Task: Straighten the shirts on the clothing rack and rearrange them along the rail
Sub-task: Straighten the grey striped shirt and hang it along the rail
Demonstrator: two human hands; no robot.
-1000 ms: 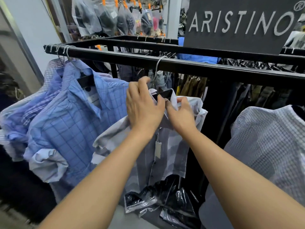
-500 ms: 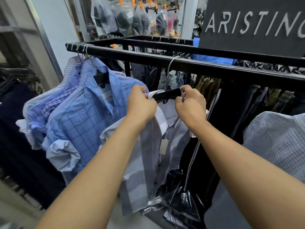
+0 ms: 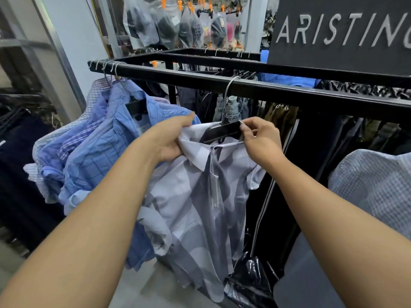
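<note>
A grey-and-white patterned shirt (image 3: 195,196) hangs from a black hanger (image 3: 222,131) whose metal hook sits over the black rail (image 3: 289,94). My left hand (image 3: 171,138) grips the shirt's left collar and shoulder fabric. My right hand (image 3: 260,138) pinches the right end of the hanger and the collar there. A paper tag dangles down the shirt's front. Left of it, several blue checked shirts (image 3: 97,152) hang bunched at the rail's left end. A pale checked shirt (image 3: 373,185) hangs at the right.
A dark sign with silver letters (image 3: 342,32) stands on the rack's top right. Dark trousers and plastic-wrapped garments (image 3: 251,276) hang behind and below. Bagged caps (image 3: 178,23) hang at the back. A metal-framed wall (image 3: 62,58) stands at the left.
My hands have spread apart: the left slid down-left along the collar with fabric in it, the right moved to the hanger's right end. The shirt front now lies more open and flatter.
</note>
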